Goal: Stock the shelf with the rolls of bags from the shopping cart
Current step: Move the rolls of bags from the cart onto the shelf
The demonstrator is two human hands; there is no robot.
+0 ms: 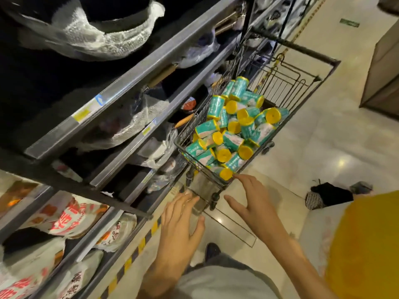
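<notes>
On the left, three grey shelf [121,87] tiers hold plastic-wrapped goods, with red-printed bags [71,214] below. Near centre, the left hand [180,223] and right hand [255,203] reach with fingers spread, holding nothing. Just beyond, one wire shopping cart [218,182] holds roughly two dozen teal, yellow-ended rolls of bags [232,128], its rim between hands and rolls.

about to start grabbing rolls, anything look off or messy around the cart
The rolls lie heaped every which way in the cart, none spilled outside. A dark bundle with a checked piece lies loose on the floor right of the cart. Both hands, left and right, are empty.
</notes>
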